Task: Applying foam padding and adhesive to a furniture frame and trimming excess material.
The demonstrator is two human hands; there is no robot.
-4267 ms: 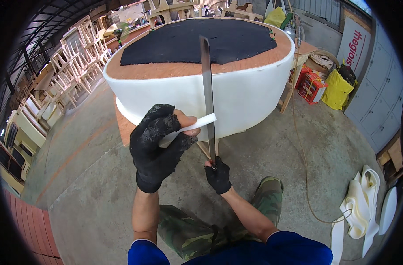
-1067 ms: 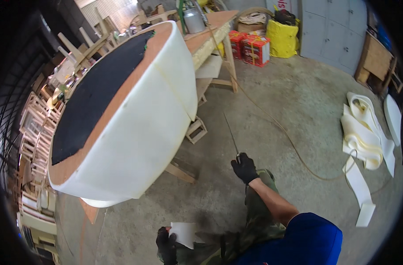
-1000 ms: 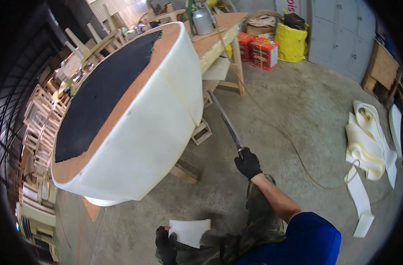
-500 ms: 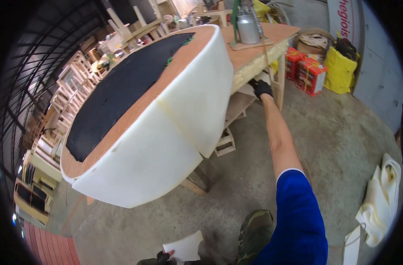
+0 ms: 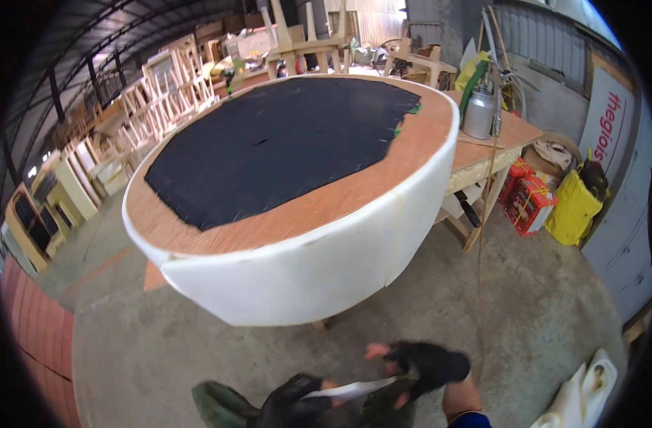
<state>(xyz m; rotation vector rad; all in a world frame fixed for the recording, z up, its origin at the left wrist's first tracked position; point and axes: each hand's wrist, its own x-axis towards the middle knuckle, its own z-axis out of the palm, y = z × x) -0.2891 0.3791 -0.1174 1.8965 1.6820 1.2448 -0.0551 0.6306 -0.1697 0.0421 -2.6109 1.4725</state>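
My left hand (image 5: 297,403), in a black glove with bare fingertips, is closed on a piece of white foam sheet (image 5: 354,390) low in front of me. On the sheet's right side is my right hand (image 5: 429,367), also black-gloved. Its fingers and thumb are apart around the sheet's end, somewhat blurred; whether they touch it I cannot tell. Just beyond my hands stands a large rounded piece wrapped in white foam (image 5: 326,282), with a wooden top face (image 5: 418,153) and black fabric (image 5: 276,143) across its middle.
A wooden table (image 5: 515,132) at the right bears a metal spray-gun cup (image 5: 478,114). A black-handled tool (image 5: 471,212) lies on its lower shelf. Red boxes (image 5: 531,207) and a yellow sack (image 5: 575,207) stand beyond. Rolled white foam (image 5: 583,396) lies on the floor at right.
My right hand has left the shelf under the table, where the black handle now shows, and come back to the foam sheet at my left hand. My view has turned and lifted.
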